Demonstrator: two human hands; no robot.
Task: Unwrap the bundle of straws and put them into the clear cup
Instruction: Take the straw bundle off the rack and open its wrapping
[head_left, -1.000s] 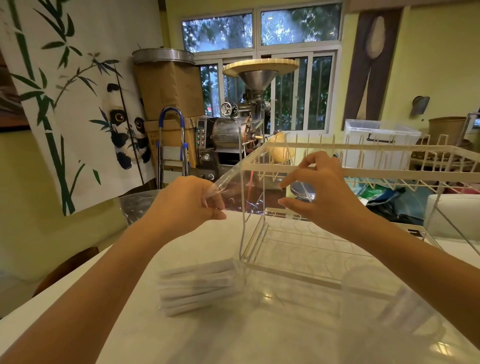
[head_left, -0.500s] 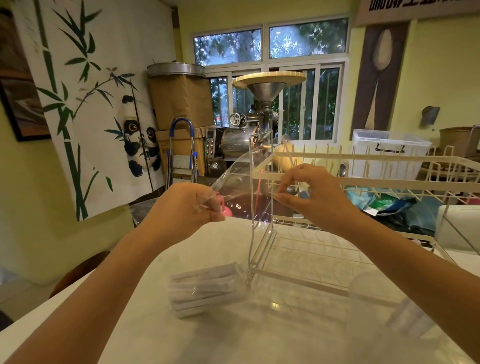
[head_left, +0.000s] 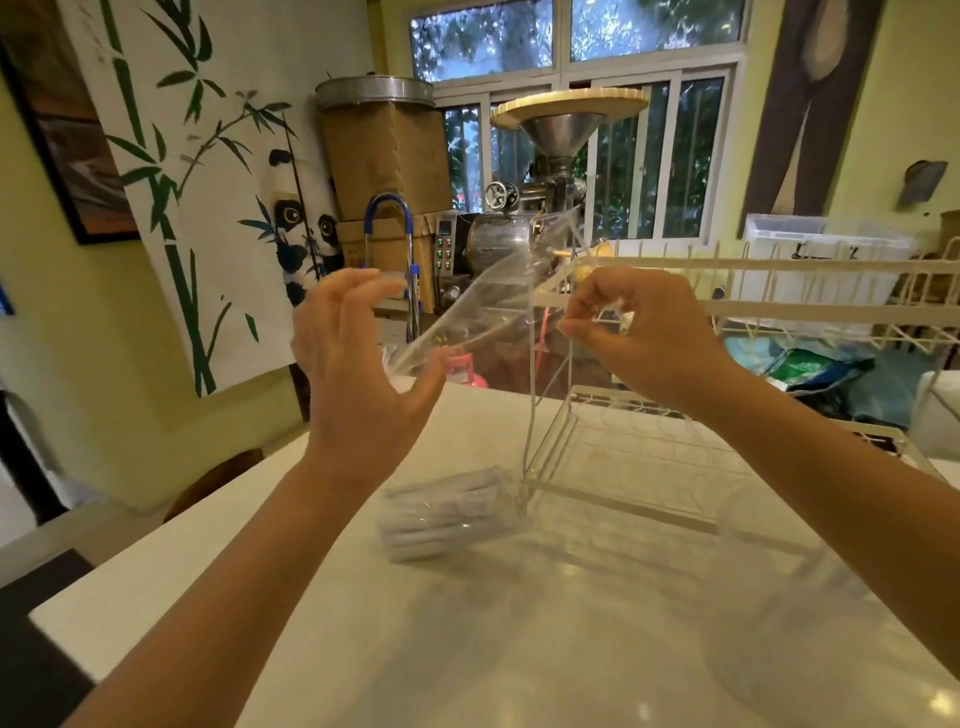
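A clear plastic wrapper (head_left: 483, 306) hangs in the air between my hands, above the white counter. My right hand (head_left: 644, 338) pinches its crumpled right edge between thumb and fingertips. My left hand (head_left: 358, 374) has its fingers spread apart from the thumb, and the wrapper's narrow lower end lies in that gap by the thumb. A loose bundle of white paper-sleeved straws (head_left: 447, 512) lies on the counter below my hands. The clear cup (head_left: 779, 597) stands blurred at the lower right; what it holds cannot be made out.
A white wire dish rack (head_left: 649, 467) stands just right of the straws, its upper shelf (head_left: 805, 265) level with my right hand. The white counter (head_left: 363, 649) ends at the left and far side. A roasting machine (head_left: 550, 208) stands beyond it.
My left hand's fingers have opened away from the thumb, loosening its pinch on the wrapper. Both hands have risen slightly, and the right hand keeps its pinch.
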